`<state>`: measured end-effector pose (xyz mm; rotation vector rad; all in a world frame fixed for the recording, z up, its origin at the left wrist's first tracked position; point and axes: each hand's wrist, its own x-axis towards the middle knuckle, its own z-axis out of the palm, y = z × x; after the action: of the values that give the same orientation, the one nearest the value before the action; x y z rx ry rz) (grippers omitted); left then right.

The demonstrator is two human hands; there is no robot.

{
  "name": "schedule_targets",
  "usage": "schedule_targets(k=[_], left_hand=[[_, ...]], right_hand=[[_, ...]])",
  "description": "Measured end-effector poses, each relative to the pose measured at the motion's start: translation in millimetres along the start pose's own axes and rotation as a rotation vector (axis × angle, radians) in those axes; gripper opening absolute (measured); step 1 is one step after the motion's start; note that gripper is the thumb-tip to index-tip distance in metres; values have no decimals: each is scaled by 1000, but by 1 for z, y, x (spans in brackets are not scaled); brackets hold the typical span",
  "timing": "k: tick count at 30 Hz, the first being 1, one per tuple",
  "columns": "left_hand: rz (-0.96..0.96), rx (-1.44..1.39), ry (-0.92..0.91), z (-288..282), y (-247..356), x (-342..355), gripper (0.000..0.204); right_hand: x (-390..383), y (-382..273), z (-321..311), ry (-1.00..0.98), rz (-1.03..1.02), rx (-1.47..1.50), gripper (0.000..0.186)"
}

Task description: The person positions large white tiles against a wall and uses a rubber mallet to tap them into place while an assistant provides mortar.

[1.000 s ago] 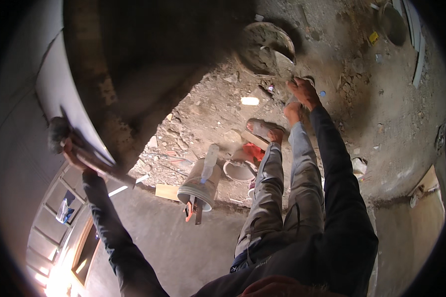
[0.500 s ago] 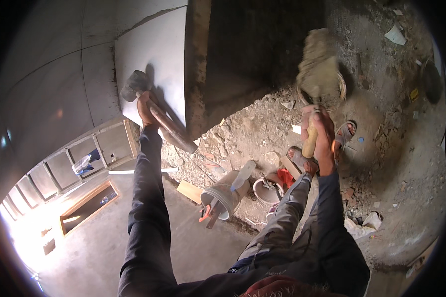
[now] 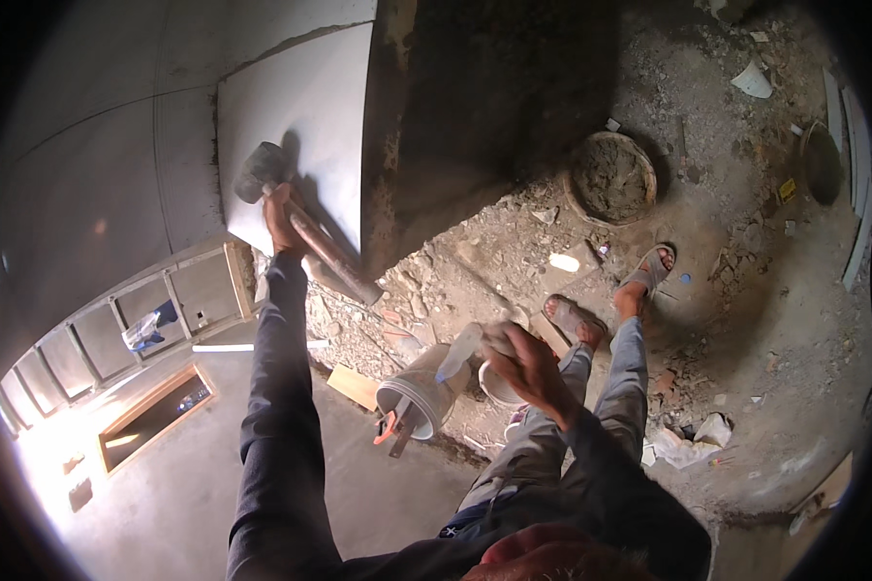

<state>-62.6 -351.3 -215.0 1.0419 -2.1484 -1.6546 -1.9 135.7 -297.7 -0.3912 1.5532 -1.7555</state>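
My left hand (image 3: 279, 221) grips a rubber mallet (image 3: 260, 172) by its wooden handle, close under the dark head. The mallet lies over a pale tile (image 3: 325, 107) and casts a shadow on it. My right hand (image 3: 528, 373) looks closed, held in front of my legs just right of a white bucket (image 3: 424, 382). Motion blurs its fingertips, and the trowel it held earlier cannot be made out clearly. Past my feet stands a round pan (image 3: 570, 198) filled with grey mortar (image 3: 610, 177).
Tools, one with an orange handle (image 3: 386, 426), stick out of the bucket. Rubble (image 3: 436, 290) covers the ground around my sandalled feet (image 3: 576, 320). A dark recess (image 3: 494, 97) borders the tile. At left are a ladder-like frame (image 3: 126, 320) and a wooden-framed opening (image 3: 160, 416).
My right hand has swung left and back from the mortar pan toward the bucket. The loaded trowel over the pan is no longer seen there. My left hand still holds the mallet at the tile.
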Motion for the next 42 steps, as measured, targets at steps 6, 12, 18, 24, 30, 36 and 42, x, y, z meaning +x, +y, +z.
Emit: schedule_targets(k=[6, 12, 18, 24, 30, 36, 42], left_hand=[[-39, -73, 61, 4, 4, -7, 24], [44, 73, 279, 40, 28, -16, 28], [58, -41, 309, 25, 17, -7, 15], [102, -30, 112, 19, 19, -6, 14], [45, 111, 217, 42, 21, -2, 29], [-63, 19, 168, 36, 21, -4, 28], [-166, 73, -65, 1, 21, 16, 32]], right_hand=[[-28, 190, -163, 174, 200, -788, 38], [100, 230, -276, 197, 713, -1055, 56], [125, 275, -303, 147, 651, 146, 34], [74, 224, -288, 175, 642, -14, 30], [45, 180, -206, 253, 530, 190, 28], [27, 24, -106, -38, 481, 633, 37], [14, -75, -52, 524, -72, 340, 35]])
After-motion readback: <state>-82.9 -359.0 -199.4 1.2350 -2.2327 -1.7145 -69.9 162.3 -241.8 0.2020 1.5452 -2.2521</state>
